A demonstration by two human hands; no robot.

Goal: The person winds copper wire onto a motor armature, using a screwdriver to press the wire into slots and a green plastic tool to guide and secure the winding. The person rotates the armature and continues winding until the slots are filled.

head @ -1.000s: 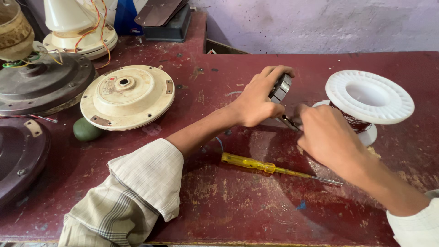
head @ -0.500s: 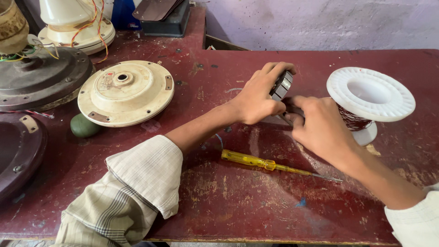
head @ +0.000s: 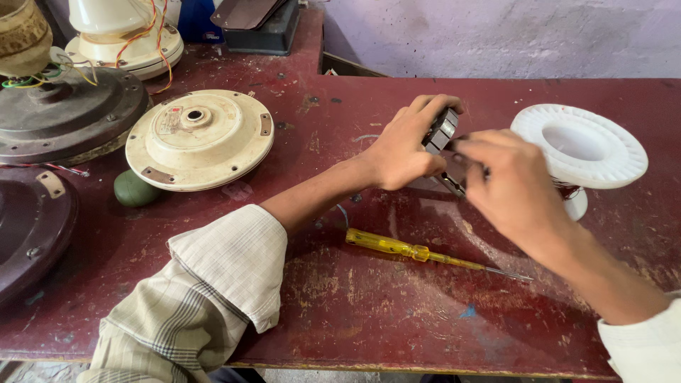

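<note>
Left hand (head: 401, 152) clamps grip on small round metal core (head: 441, 130), lifted above worktop (head: 355, 298), tilted to expose face. Right hand (head: 511, 188) closes fingertips at core's lower edge; content hidden. Yellow screwdriver (head: 425, 253) near; white spool (head: 578, 145) just beside.

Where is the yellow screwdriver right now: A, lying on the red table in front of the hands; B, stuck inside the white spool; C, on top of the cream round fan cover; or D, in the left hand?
A: the yellow screwdriver lies flat on the red table, apart from both the left hand and the right hand, which are up at a small metal part.
</note>
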